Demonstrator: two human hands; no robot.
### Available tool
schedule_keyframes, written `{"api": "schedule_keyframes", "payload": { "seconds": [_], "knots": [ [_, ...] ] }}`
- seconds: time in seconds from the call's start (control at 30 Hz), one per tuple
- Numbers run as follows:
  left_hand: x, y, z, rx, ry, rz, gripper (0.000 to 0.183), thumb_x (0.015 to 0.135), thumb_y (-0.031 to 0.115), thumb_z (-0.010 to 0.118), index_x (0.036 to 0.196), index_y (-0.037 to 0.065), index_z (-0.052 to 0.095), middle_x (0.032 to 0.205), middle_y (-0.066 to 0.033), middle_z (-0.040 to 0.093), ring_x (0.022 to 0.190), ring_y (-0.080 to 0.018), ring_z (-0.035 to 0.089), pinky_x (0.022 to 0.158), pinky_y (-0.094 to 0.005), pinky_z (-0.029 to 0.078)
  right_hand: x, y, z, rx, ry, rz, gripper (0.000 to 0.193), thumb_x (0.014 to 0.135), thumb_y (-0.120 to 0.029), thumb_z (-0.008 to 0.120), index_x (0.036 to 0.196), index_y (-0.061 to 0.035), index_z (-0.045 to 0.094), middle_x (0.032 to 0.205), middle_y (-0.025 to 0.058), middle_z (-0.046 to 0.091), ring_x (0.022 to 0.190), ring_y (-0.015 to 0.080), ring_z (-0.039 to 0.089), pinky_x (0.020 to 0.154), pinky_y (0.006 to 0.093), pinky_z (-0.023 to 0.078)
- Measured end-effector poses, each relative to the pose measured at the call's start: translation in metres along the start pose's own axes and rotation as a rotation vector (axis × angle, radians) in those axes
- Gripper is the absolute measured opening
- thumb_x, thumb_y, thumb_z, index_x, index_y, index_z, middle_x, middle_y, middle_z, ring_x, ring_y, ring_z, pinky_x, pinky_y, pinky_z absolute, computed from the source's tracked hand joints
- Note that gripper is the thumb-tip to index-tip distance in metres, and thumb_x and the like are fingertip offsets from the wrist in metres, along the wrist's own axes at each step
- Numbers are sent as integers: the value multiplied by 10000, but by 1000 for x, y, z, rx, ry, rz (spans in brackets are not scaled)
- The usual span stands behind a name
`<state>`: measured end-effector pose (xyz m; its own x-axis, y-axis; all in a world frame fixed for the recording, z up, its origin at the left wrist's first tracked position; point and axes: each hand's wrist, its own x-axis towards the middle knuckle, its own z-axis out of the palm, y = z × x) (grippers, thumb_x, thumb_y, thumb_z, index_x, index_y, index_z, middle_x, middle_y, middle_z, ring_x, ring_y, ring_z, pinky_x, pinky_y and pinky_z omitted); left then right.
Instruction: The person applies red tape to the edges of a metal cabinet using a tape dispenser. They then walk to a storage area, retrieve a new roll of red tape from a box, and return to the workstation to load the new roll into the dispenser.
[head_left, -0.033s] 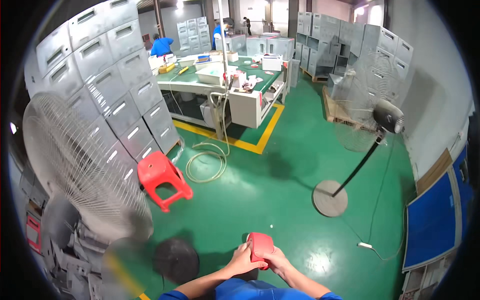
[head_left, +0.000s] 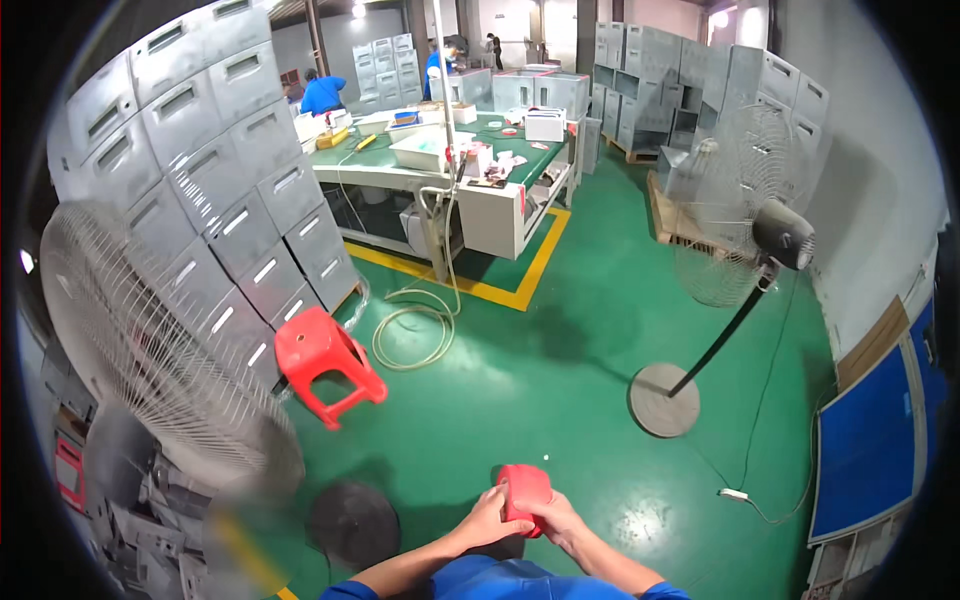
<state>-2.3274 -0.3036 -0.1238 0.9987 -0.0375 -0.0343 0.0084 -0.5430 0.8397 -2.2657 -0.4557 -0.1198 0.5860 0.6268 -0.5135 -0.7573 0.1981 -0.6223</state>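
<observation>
In front of my body, low in the view, both hands hold a red rounded object (head_left: 528, 487) with a smooth curved top; its exact kind does not show. My left hand (head_left: 490, 520) closes on its left side, fingers across the near face. The right hand (head_left: 560, 518) grips the opposite side, its fingers partly hidden behind the object. The underside of the red object is out of sight.
To the left stand a red plastic stool (head_left: 322, 350), a large fan (head_left: 150, 340) and stacked grey metal boxes (head_left: 215, 155). A green-topped workbench (head_left: 365, 157) lies ahead, near a coiled hose (head_left: 412, 338). On the right is another fan (head_left: 780, 235), its cable trailing over the floor.
The whole view has shifted very slightly. Both hands keep their hold on the red object, with no clear change of grip.
</observation>
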Motion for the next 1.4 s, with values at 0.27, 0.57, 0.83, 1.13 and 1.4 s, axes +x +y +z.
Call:
{"api": "schedule_keyframes", "payload": {
  "seconds": [0.27, 0.57, 0.83, 1.13, 1.4],
  "knots": [
    [195, -14, -172, -669, -96, 97, 305, 805, 75, 646, 1092, -15, 595, 1122, -124, 565, 1020, -203, 544, 821, -302, 452, 174, -190, -33, 3, 132, -141, 466, 695, -62, 738, 1108, -15, 526, 1017, 89, 609, 898, 201, 607, 802, 354, 501],
    [371, 72, -336, -930, -929, 1065, 284, 889, 238, 546, 986, -9, 647, 1011, -215, 605, 904, -367, 586, 757, -440, 482, 383, -337, -76, 166, 250, -248, 365, 721, -60, 705, 1036, 7, 533, 939, 126, 625, 846, 235, 622, 780, 371, 511],
    [544, 83, -405, -653, -622, 985, 182, 853, 109, 562, 940, -22, 655, 963, -228, 616, 892, -377, 604, 754, -483, 493, 598, -494, -110, 205, 334, -199, 378, 711, -43, 705, 1042, 18, 533, 909, 153, 624, 852, 266, 619, 792, 417, 511],
    [729, 104, -455, -198, -328, 1282, 223, 835, 43, 474, 964, 6, 652, 912, -176, 636, 825, -273, 636, 689, -400, 537, 766, -672, -128, 171, 241, -172, 335, 732, -47, 693, 1023, 11, 539, 913, 149, 637, 847, 253, 626, 775, 387, 516],
    [898, 130, -474, 273, 333, 1772, 175, 759, 144, 607, 918, 84, 647, 825, 2, 632, 696, -120, 594, 588, -247, 517, 853, -815, -185, 151, 302, -235, 366, 725, -53, 694, 1042, 24, 528, 943, 156, 622, 863, 261, 618, 799, 396, 509]
  ]
}}
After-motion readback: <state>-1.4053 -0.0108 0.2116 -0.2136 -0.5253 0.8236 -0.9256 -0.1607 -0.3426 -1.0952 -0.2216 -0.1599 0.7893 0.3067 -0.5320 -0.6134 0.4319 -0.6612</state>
